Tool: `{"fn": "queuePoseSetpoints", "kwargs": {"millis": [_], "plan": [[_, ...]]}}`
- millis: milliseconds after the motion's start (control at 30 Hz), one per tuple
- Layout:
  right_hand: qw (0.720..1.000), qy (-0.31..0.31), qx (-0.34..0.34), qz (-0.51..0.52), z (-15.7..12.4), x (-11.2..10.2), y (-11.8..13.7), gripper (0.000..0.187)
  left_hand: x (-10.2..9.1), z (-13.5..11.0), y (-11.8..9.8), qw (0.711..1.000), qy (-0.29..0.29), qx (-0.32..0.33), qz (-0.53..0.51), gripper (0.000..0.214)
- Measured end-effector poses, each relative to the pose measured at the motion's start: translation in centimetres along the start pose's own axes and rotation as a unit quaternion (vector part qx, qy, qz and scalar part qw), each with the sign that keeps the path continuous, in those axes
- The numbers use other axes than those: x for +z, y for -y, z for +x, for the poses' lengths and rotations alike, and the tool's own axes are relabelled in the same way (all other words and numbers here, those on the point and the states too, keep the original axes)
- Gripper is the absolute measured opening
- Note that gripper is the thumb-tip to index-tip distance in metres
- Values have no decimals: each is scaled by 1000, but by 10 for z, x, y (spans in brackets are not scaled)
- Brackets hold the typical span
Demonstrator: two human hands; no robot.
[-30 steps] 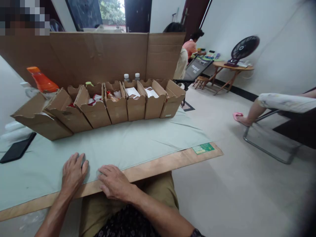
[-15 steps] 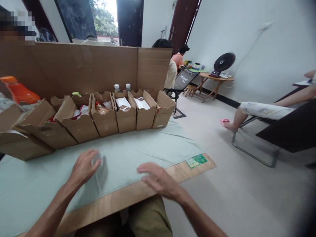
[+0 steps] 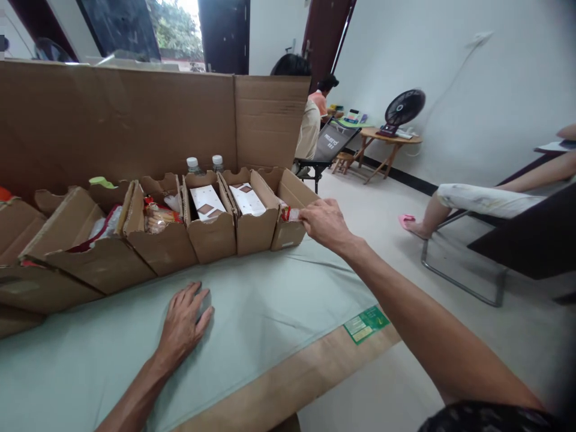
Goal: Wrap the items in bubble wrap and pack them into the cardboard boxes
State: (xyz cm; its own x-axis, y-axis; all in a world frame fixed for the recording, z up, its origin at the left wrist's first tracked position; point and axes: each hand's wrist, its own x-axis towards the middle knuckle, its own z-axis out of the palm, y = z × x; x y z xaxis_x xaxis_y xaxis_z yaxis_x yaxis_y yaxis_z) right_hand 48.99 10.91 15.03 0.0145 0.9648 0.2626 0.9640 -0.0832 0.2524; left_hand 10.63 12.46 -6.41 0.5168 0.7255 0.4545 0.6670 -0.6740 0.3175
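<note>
My left hand (image 3: 182, 324) lies flat, fingers stretched, on the pale green cloth (image 3: 270, 300) that covers the table. My right hand (image 3: 326, 225) reaches out to the rightmost cardboard box (image 3: 288, 237) in a row of several open boxes. Its fingers are curled at that box's right wall, beside a red-and-white packet (image 3: 285, 213) inside. What they pinch is hidden. The two boxes to the left hold white-and-brown packets (image 3: 204, 204) (image 3: 245, 198). Farther left is a box of snack packets (image 3: 155, 217).
A tall cardboard screen (image 3: 135, 120) stands behind the boxes, with two capped bottles (image 3: 192, 165) in front of it. A green sticker (image 3: 366, 324) marks the wooden table edge (image 3: 279, 390). A seated person's legs (image 3: 477, 201) are at right; a fan (image 3: 402, 108) and other people sit beyond.
My right hand has left the table's near edge and reached forward to the rightmost box. My left hand slid a little forward on the cloth. The view turned left and nearer the boxes.
</note>
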Motion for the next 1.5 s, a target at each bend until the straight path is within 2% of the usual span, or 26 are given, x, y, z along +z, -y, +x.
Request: {"fn": "queuePoseSetpoints", "kwargs": {"millis": [133, 233, 333, 367, 433, 567, 733, 867, 933, 1067, 1167, 1233, 1267, 1333, 1400, 1433, 1467, 1500], "plan": [[999, 8, -24, -28, -12, -16, 1, 22, 1, 1, 0, 1000, 2, 0, 2, 36], [999, 10, -41, -12, -25, -31, 0, 23, 1, 1, -1, 1000, 7, -1, 0, 37], [998, 28, -57, 12, -28, -36, -1, 20, 1, 1, -1, 1000, 7, -8, -12, 37], [998, 36, -56, 14, -27, -36, -1, 25, 1, 1, -2, 1000, 6, -10, -16, 36], [998, 46, -32, 12, -21, -34, 1, 37, 0, 2, -2, 1000, 5, -11, -20, 35], [999, 39, 33, 13, -3, -37, 9, 38, -2, 3, -5, 1000, 8, -11, -12, 35], [983, 181, -9, -17, 9, -52, 18, 27, -4, 5, -7, 1000, 15, -10, 5, 35], [977, 209, -32, -10, 5, -65, 32, 26, -6, 6, -9, 1000, 17, -8, 5, 35], [972, 226, -50, 45, 5, -71, 41, 23, -8, 6, -10, 1000, 18, -7, 4, 35], [942, 239, -49, 232, 18, -74, 59, 15, -11, 6, -10, 1000, 24, -9, 6, 35], [927, 194, 17, 320, 33, -72, 82, 25, -10, 6, -9, 1000, 21, 0, 6, 36], [907, 167, 43, 383, 40, -69, 100, 27, -9, 6, -9, 1000, 17, 7, 7, 37], [888, 166, 49, 426, 42, -68, 108, 25, -8, 6, -8, 1000, 16, 9, 8, 37], [830, 180, 48, 526, 41, -67, 118, 17, -8, 6, -8, 1000, 16, 8, 9, 37], [774, 186, 33, 604, 37, -66, 117, 18, -8, 5, -8, 1000, 19, 5, 6, 38], [764, 179, 22, 620, 34, -66, 111, 20, -8, 5, -8, 1000, 20, 3, 4, 38], [769, 170, 7, 616, 31, -66, 104, 21, -8, 5, -8, 1000, 20, 1, 2, 38], [789, 164, -10, 592, 29, -66, 95, 21, -8, 5, -8, 1000, 20, -1, 0, 37]]}}
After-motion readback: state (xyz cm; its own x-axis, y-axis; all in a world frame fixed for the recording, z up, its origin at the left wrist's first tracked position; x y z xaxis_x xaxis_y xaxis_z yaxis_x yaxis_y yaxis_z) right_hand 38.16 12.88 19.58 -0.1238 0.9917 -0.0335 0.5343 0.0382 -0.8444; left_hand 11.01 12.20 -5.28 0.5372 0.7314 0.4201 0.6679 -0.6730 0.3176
